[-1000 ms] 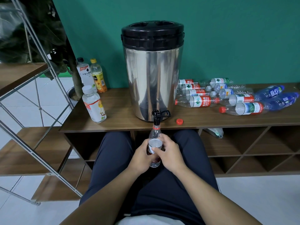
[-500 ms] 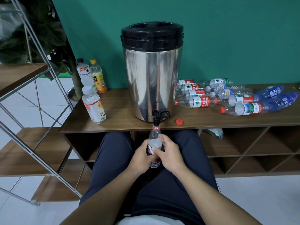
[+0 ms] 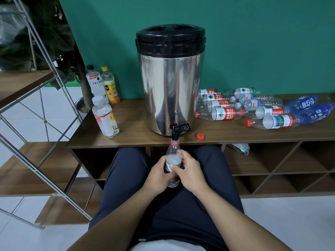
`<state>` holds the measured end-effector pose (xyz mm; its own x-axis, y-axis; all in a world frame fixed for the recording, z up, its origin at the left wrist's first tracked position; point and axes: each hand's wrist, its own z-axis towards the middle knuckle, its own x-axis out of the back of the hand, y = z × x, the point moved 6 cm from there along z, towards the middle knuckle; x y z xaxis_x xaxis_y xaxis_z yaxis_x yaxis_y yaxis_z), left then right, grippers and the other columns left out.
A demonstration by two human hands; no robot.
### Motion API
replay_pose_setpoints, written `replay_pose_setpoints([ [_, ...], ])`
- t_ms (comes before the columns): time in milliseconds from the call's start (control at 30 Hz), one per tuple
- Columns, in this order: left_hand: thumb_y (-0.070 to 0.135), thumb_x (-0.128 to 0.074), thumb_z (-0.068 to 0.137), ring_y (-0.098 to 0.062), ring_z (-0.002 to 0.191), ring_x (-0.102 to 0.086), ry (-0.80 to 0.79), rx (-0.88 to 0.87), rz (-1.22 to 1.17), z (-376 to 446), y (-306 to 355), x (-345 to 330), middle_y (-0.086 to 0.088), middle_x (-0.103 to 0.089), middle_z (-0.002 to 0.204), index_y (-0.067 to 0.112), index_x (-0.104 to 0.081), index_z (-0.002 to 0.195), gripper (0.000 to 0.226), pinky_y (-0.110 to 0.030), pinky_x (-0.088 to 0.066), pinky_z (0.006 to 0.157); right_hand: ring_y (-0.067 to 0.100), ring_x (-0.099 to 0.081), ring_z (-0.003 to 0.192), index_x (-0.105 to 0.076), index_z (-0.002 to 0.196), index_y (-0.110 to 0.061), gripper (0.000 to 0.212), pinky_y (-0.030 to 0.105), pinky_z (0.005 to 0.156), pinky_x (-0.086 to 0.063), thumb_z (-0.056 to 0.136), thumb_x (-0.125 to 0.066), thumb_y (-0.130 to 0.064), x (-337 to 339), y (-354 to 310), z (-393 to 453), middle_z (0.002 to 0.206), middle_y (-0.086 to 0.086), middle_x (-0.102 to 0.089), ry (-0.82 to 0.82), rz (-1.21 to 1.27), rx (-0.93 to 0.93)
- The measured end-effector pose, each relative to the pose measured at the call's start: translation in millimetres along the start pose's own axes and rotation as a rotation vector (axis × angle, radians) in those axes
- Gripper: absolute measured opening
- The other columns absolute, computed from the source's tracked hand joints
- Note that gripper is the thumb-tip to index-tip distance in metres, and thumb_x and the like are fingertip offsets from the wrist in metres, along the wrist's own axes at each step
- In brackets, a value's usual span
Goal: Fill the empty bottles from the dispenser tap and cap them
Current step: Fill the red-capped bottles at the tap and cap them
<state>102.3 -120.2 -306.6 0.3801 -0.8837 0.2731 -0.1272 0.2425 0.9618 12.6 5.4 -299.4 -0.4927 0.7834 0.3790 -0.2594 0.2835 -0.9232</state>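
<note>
A steel dispenser (image 3: 170, 87) with a black lid stands on the wooden bench (image 3: 137, 134). Its black tap (image 3: 175, 130) juts over the front edge. Under the spout I hold a clear plastic bottle (image 3: 173, 160) upright, its open neck right at the tap and water inside up to about the shoulder. My left hand (image 3: 159, 173) wraps the bottle from the left and my right hand (image 3: 190, 172) wraps it from the right. A loose red cap (image 3: 200, 136) lies on the bench just right of the tap.
Several empty capped bottles (image 3: 253, 109) lie in a heap right of the dispenser. Three upright bottles (image 3: 106, 118) stand to its left. A metal-framed wooden shelf (image 3: 27, 98) and a plant fill the left side. Open cubbies run under the bench.
The water level in the held bottle has risen a little. Both hands and the bottle stay in place under the tap.
</note>
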Motion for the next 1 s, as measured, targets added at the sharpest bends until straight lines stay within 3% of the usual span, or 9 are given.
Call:
replay_pose_setpoints([
  [367,0.012,-0.083,0.094,-0.004,0.104,-0.074,0.001,-0.011,0.007,-1.0,2.8,0.3,0.014,-0.078,0.114,0.034,-0.067,0.136,0.05,-0.025,-0.06,0.092,0.002,-0.074,0.12,-0.061,0.151,-0.031,0.071,0.039,0.11,-0.059,0.085,-0.085,-0.029,-1.9,2.1,1.3,0.129,-0.016,-0.078,-0.004,0.009,-0.011],
  [500,0.013,-0.083,0.093,-0.007,0.1,-0.075,0.002,-0.009,0.001,0.5,0.6,-0.1,0.012,-0.078,0.11,0.035,-0.067,0.135,0.05,-0.033,-0.063,0.092,0.003,-0.074,0.119,-0.062,0.149,-0.032,0.067,0.038,0.108,-0.06,0.088,-0.086,-0.024,-1.3,0.9,0.6,0.127,-0.016,-0.078,-0.003,0.014,-0.007],
  [1000,0.014,-0.083,0.093,-0.007,0.098,-0.075,-0.009,0.0,-0.008,1.2,-2.5,-1.2,0.013,-0.078,0.107,0.036,-0.066,0.136,0.051,-0.038,-0.064,0.094,0.005,-0.077,0.111,-0.068,0.136,-0.036,0.055,0.042,0.102,-0.063,0.09,-0.086,-0.013,1.9,-7.5,-3.2,0.118,-0.016,-0.081,0.013,0.03,0.024],
])
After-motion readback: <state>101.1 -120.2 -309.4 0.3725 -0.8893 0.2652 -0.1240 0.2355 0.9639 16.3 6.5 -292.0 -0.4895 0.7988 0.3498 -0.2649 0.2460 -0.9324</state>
